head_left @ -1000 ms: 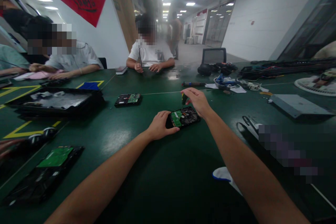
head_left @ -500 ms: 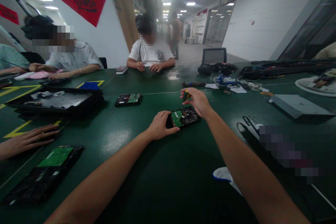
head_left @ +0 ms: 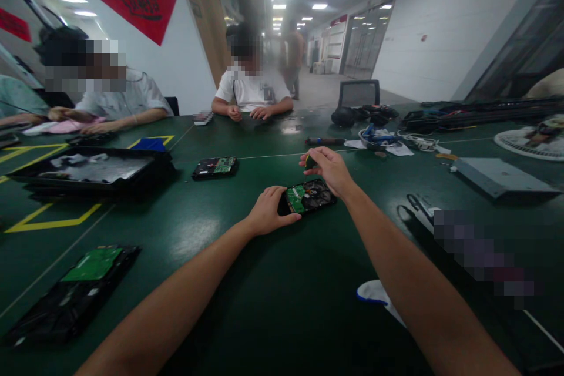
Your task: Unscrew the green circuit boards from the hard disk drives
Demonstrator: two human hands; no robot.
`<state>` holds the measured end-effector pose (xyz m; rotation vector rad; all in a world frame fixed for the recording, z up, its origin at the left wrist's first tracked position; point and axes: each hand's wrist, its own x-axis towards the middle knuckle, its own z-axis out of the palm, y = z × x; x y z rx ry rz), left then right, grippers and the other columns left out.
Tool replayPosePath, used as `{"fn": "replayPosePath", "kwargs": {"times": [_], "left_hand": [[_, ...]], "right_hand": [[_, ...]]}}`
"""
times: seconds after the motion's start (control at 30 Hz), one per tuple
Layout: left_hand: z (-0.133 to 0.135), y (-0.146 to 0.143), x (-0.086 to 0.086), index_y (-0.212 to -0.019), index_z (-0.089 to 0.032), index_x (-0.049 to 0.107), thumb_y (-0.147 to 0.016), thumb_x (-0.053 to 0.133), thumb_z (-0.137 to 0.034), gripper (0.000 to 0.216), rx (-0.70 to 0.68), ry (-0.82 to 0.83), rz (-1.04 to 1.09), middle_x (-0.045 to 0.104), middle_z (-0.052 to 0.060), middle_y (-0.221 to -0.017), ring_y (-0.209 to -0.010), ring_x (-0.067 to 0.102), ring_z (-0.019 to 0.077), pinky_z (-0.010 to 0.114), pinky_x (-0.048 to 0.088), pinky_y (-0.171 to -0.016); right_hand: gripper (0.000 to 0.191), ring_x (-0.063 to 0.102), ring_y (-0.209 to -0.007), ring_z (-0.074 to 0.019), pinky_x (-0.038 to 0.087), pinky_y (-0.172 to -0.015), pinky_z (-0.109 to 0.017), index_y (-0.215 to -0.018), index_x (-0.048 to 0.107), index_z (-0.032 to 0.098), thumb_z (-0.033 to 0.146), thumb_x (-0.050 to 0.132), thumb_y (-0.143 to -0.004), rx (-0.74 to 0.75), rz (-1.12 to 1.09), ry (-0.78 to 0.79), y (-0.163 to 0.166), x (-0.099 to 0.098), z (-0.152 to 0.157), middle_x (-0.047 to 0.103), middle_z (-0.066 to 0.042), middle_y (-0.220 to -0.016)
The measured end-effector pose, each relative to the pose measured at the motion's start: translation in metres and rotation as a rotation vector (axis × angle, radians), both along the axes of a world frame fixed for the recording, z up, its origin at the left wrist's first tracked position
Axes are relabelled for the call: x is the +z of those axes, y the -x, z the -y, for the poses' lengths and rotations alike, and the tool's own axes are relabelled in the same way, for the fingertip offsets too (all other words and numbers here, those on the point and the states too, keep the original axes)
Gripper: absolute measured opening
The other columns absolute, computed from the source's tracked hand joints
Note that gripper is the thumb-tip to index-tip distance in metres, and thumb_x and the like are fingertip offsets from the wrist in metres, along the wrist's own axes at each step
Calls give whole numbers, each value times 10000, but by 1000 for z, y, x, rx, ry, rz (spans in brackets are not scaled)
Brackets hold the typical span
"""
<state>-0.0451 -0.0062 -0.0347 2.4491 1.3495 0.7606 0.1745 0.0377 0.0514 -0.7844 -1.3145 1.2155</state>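
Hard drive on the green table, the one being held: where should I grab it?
Grip the hard drive by its thin side edges, from the near end, as the left hand does; it lies flat, circuit board up.

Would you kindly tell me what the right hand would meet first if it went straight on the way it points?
Nothing close, it seems: the right hand, pinching a small dark object, points over the green table toward the hands of the person in white opposite. Depth is unclear.

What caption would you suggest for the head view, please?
Left hand steadies a hard drive on the table; right hand pinches a small tool.
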Motion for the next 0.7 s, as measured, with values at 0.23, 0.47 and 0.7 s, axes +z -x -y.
{"fn": "replayPosePath", "kwargs": {"times": [0.23, 0.47, 0.7], "left_hand": [[0, 0, 1, -1414, -193, 519, -767, 708, -737, 867, -4, -3, -3, 583, 163, -1400, -1333, 525, 366, 544, 426, -1146], [1, 0, 0, -1460, -156, 482, -761, 701, -754, 945, 1, 4, -15, 569, 187, -1417, -1347, 511, 375, 545, 414, -1152], [1, 1, -1, -1519, -163, 428, -745, 704, -769, 1020, -18, 5, -48, 537, 188, -1461, -1376, 480, 382, 549, 390, -1168]], "right_hand": [[266, 656, -866, -169, 559, -579, -232, -1002, 744, 243, 454, 718, -843, -30, 80, -36, -4, -1, -4, 698, -35, -954], [268, 652, -889, -174, 554, -577, -223, -904, 733, 223, 479, 737, -826, -21, 66, -28, -3, -4, -6, 711, -45, -981], [292, 659, -916, -201, 575, -600, -258, -965, 751, 211, 475, 673, -865, 18, 20, 7, -4, -2, -4, 714, -69, -977]]}}
